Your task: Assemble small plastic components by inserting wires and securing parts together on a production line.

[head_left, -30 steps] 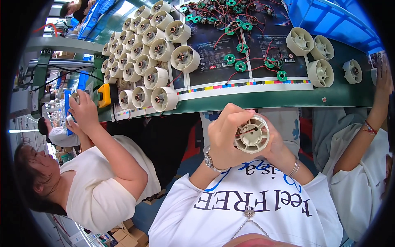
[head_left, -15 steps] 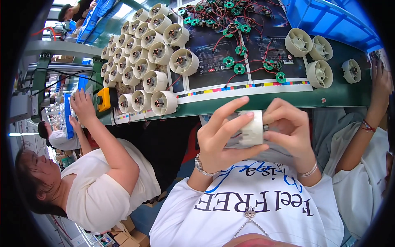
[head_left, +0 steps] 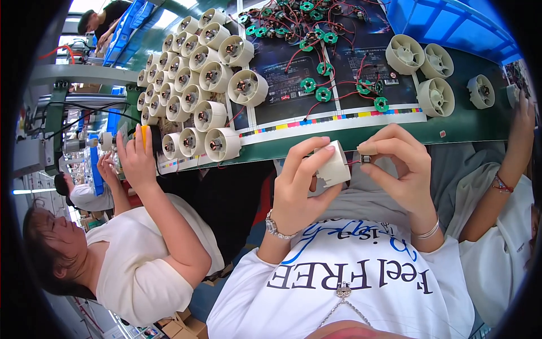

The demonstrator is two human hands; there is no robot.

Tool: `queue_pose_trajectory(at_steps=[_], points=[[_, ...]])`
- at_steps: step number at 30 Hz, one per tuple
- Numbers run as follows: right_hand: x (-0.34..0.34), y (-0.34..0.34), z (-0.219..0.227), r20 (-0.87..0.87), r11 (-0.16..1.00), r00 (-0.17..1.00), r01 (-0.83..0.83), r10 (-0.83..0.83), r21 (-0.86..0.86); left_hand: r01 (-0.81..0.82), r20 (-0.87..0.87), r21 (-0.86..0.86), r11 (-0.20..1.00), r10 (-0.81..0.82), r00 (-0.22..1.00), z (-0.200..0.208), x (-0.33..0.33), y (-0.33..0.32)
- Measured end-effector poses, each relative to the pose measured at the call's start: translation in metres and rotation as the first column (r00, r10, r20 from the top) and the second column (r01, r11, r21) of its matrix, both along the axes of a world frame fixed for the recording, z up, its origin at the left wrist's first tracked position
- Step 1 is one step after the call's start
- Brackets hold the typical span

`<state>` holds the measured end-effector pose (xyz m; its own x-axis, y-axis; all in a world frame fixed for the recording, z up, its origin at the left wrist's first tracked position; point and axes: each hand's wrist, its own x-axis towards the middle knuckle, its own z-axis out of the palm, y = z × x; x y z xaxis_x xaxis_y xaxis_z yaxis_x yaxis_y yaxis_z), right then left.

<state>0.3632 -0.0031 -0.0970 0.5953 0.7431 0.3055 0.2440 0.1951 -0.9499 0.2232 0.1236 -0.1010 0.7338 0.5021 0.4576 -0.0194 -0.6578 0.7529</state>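
In my left hand [head_left: 294,195] is a cream plastic fan housing [head_left: 336,165], tilted, with notches along its lower left edge. Its fingers and thumb close around the housing's left side. A small motor [head_left: 366,159] is pinched between the thumb and fingers of my right hand [head_left: 402,164], just right of the housing and apart from it. A short red wire [head_left: 354,162] spans the gap between the two. Both hands are in front of the table's near edge, above my lap. The inside of the housing is turned out of sight.
Rows of housings with motors [head_left: 204,116] fill the table's left side. Green circuit boards with red wires [head_left: 323,94] lie on dark printed sheets. Several housings [head_left: 436,97] stand at right by a blue bin [head_left: 451,31]. Co-workers' hands [head_left: 135,158] are at both sides.
The motor in my right hand has moved from against the housing to a short distance right of it. The housing has tilted. The left co-worker's hand has moved right.
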Motion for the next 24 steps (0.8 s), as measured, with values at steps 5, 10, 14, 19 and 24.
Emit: queue_pose_trajectory(at_steps=[5, 10, 14, 19, 24], points=[[0.001, -0.001, 0.002, 0.006, 0.997, 0.998, -0.063, 0.064, -0.051, 0.029, 0.007, -0.014, 0.999, -0.029, 1.000, -0.003, -0.008, 0.003], [0.001, 0.000, 0.001, -0.004, 0.979, 0.979, -0.205, 0.205, -0.023, 0.137, 0.073, 0.097, 0.986, -0.144, 0.987, -0.001, -0.008, 0.007], [0.001, 0.001, -0.002, -0.134, 0.957, 0.949, -0.288, 0.286, 0.003, 0.181, 0.101, 0.093, 0.979, -0.191, 0.976, 0.005, -0.008, 0.007], [-0.004, 0.000, -0.034, -0.430, 0.847, 0.734, -0.407, 0.526, 0.342, 0.131, 0.174, -0.196, 0.972, -0.097, 0.980, 0.009, -0.002, -0.013], [-0.049, 0.005, -0.048, -0.864, 0.873, 0.124, -0.067, 0.487, 0.483, 0.098, 0.349, 0.071, 0.993, -0.117, 0.930, 0.014, 0.018, -0.017]])
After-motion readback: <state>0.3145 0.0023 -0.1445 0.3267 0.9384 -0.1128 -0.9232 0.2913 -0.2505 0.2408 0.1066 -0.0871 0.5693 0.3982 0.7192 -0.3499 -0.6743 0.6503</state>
